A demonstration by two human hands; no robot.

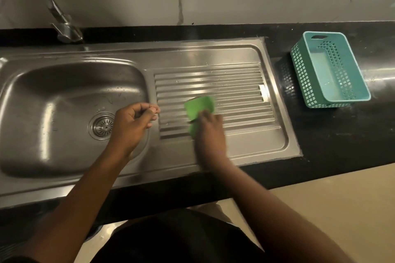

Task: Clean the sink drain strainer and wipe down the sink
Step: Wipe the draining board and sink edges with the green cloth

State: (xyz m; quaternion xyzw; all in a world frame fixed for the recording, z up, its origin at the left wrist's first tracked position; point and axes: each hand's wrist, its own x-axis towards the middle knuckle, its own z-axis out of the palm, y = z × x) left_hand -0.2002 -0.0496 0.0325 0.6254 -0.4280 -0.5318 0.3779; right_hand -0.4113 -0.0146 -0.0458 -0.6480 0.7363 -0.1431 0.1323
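Note:
A stainless steel sink (42,92) has its basin on the left and a ribbed drainboard (235,92) on the right. The round drain strainer (104,126) sits in the basin floor, partly hidden by my left hand. My right hand (210,132) presses a green sponge (199,107) onto the drainboard ribs; hand and sponge are blurred. My left hand (134,124) hovers over the basin's right rim with fingers curled and nothing visible in them.
A curved metal tap (53,10) rises at the back left. A teal plastic basket (331,70) stands on the black counter (320,134) right of the sink. A marble wall runs behind. The counter's front edge and beige floor lie below.

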